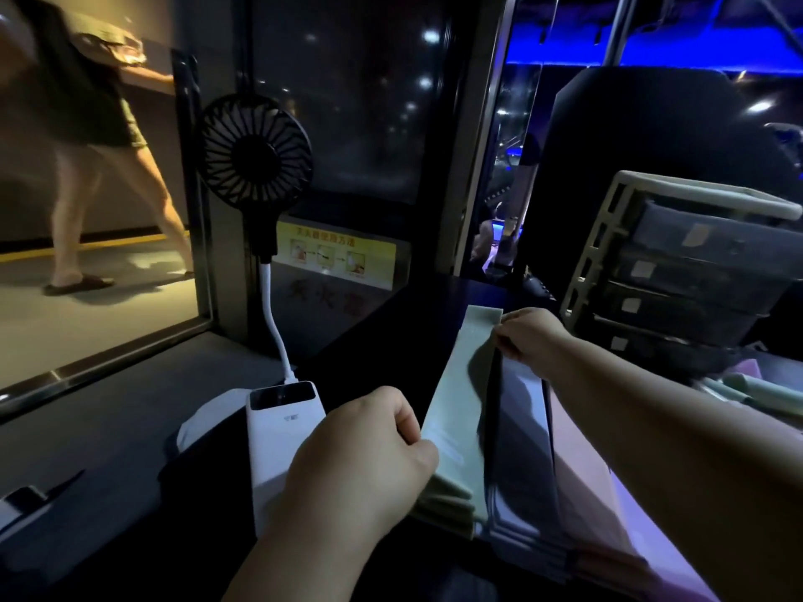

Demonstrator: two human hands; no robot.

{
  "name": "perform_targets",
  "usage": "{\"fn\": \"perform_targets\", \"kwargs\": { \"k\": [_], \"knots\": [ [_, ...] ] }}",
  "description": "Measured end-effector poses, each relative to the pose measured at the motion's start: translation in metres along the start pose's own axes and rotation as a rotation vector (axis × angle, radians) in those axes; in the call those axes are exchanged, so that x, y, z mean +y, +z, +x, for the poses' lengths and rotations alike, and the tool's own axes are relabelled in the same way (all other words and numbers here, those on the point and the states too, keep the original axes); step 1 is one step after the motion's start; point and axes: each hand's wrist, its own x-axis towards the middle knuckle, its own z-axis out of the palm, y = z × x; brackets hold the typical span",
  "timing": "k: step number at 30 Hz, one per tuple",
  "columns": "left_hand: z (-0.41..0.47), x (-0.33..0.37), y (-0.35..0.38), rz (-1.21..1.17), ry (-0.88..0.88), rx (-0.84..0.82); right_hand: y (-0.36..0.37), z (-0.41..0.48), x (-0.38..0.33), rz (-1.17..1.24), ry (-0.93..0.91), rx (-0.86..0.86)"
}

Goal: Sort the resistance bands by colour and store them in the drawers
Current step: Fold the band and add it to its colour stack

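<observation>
Head view (clock read on the frame, from its centre). We have the pale green band (460, 384) lifted off the pile at 5 o'clock and drawn flat between both hands. The left hand (360, 454) is curled round its near end at 6 o'clock. The right hand (530, 336) pinches the far corner at 4 o'clock. Neither hand is free. Beneath it lie a grey band (519, 427) and a pink band (608, 506), side by side and touching. The light is dim, so the grey may in fact be dark blue.

Step in hand, as we judge it: part the green band from the stack and take it to the drawer unit (678, 271) at 3 o'clock, which has four dark drawers, each with a pale label.
- Keep light tension so the band does not sag and drag the grey one along.
- Gather it into the left hand, folded, to free the right hand for a drawer front.

Edges and room:
- The power bank (282, 432) sits just beside the left hand at 7 o'clock.
- Its white cable rises to the fan (256, 149) at 10 o'clock, so a leftward swing could snag it.
- There is bare bench (391, 323) at the centre, and the rightward path looks the open one.
- Loose bands (756, 391) lie at 4 o'clock below the unit, so we keep the forearm above them.
</observation>
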Motion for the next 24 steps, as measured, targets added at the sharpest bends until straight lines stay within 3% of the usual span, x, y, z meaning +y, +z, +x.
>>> {"fn": "perform_targets", "kwargs": {
  "k": [17, 24],
  "knots": [
    [-0.002, 0.003, 0.005, 0.134, 0.082, -0.085, 0.014, 0.001, 0.008, -0.138, 0.034, 0.038],
    [-0.001, 0.006, 0.004, 0.175, 0.090, -0.103, 0.018, 0.000, 0.013, -0.329, -0.039, 0.078]
  ]
}}
